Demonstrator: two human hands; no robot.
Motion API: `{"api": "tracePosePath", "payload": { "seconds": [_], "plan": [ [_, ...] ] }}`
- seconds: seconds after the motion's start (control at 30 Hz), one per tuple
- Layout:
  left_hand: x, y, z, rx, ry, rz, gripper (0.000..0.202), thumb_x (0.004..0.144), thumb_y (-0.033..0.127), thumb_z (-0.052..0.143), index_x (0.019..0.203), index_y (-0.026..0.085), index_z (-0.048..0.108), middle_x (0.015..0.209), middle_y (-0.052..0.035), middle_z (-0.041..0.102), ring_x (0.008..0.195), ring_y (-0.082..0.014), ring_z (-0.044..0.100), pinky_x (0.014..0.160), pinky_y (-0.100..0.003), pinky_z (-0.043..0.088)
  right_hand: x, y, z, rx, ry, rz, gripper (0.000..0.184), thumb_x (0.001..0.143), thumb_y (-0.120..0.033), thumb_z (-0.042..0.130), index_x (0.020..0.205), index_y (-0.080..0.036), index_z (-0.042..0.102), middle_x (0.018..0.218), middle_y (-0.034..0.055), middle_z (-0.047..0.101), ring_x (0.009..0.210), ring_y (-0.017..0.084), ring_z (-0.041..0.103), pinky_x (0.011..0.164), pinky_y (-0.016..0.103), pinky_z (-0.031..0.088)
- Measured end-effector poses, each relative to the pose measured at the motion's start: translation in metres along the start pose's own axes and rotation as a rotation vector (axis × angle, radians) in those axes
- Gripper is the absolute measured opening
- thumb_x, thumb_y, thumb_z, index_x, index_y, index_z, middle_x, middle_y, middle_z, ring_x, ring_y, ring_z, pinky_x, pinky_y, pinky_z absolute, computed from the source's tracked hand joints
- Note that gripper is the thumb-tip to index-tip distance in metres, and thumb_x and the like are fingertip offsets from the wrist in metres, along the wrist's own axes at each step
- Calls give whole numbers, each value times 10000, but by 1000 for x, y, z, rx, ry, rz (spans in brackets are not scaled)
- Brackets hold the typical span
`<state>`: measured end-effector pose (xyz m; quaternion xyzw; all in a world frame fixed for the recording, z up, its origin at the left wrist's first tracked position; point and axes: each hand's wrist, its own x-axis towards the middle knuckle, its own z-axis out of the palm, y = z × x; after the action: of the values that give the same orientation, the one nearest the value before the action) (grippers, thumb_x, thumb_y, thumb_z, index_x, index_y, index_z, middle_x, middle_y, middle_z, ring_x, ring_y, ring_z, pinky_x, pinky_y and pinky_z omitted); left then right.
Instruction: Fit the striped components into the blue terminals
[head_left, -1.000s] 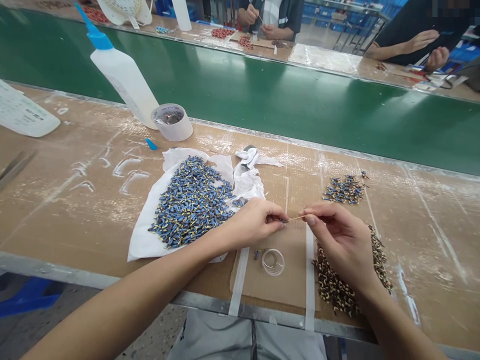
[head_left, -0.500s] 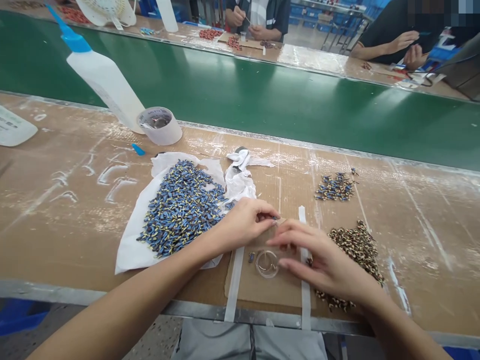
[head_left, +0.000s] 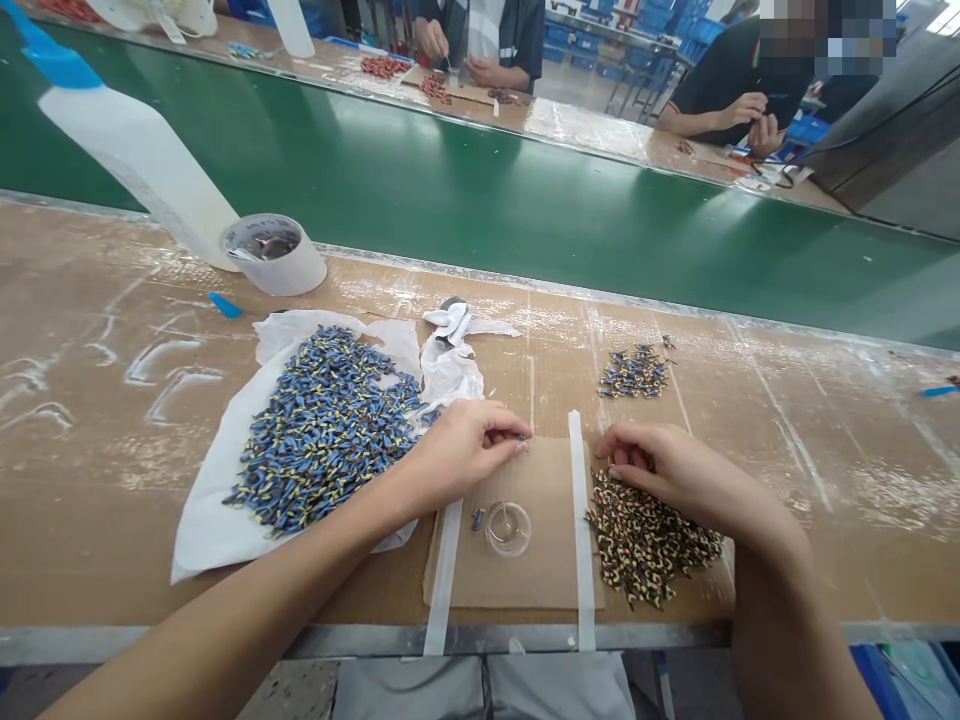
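Landmark: the cardboard pad (head_left: pixel 525 560), taped to the workbench (head_left: pixel 90 470) by two white tape strips (head_left: pixel 579 520).
Left hand: the left hand (head_left: pixel 457 455) rests at the pad's upper left corner, thumb and forefinger pinched on a small blue part (head_left: pixel 523 437) held just above the pad's top edge.
Right hand: the right hand (head_left: pixel 675 475) lies just right of the pad, fingers curled down onto the top of the brown-and-yellow part pile (head_left: pixel 645 545); whether it has hold of a part I cannot tell.
Brown-and-yellow part pile: spread on the bench against the pad's right tape strip.
Clear dish: a small round clear dish (head_left: pixel 508 528) sits on the pad, near its middle, with one loose blue part (head_left: pixel 475 519) just to its left.
Blue part heap: a big heap of blue-and-yellow parts (head_left: pixel 322 425) lies on white sheeting (head_left: pixel 217 510) left of the pad.
Small blue cluster: a smaller cluster of blue parts (head_left: pixel 634 372) lies beyond the pad's upper right corner.
Far from the pad: a tape roll (head_left: pixel 274 255) and a white squeeze bottle with blue nozzle (head_left: pixel 127 145) stand well off to the upper left, by the green conveyor belt (head_left: pixel 525 200).
Others: two people (head_left: pixel 480 35) work across the belt.
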<state>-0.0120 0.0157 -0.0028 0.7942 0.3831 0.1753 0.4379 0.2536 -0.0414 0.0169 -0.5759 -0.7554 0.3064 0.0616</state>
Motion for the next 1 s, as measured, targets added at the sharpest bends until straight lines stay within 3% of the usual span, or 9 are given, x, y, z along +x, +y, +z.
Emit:
{"api": "tracePosePath", "payload": {
  "seconds": [0.13,0.27,0.5,0.73,1.0],
  "plan": [
    [0,0,0,17,1,6,199,840,158,568,950,165,734,841,-44,693,720,-133,590,666,-252,432,7,-3,3,-72,81,47,122,846,-154,542,778,-209,626,690,-14,643,612,145,581,551,255,424],
    [-1,-1,0,25,3,17,207,846,161,560,960,171,733,833,-41,691,728,-137,589,671,-254,432,18,2,9,-108,219,-30,110,856,-150,538,801,-193,623,792,24,663,737,176,613,664,299,458],
    [0,-4,2,-3,18,6,199,842,169,572,961,170,732,857,-48,694,743,-140,597,674,-254,447,21,10,16,10,250,-59,138,824,-147,572,907,-188,674,805,34,663,706,166,616,627,290,487],
    [-1,-2,3,-47,19,5,186,837,142,579,947,172,725,870,-38,702,761,-139,605,691,-257,447,23,8,15,-7,233,-43,84,838,-180,592,809,-191,671,789,29,660,699,171,618,623,293,481],
    [-2,1,3,-44,26,-6,186,837,159,586,966,176,718,860,-37,696,760,-141,604,690,-263,449,32,5,24,-157,431,-120,181,913,-197,493,864,-185,667,878,76,667,797,208,637,728,355,495]
  ]
}}
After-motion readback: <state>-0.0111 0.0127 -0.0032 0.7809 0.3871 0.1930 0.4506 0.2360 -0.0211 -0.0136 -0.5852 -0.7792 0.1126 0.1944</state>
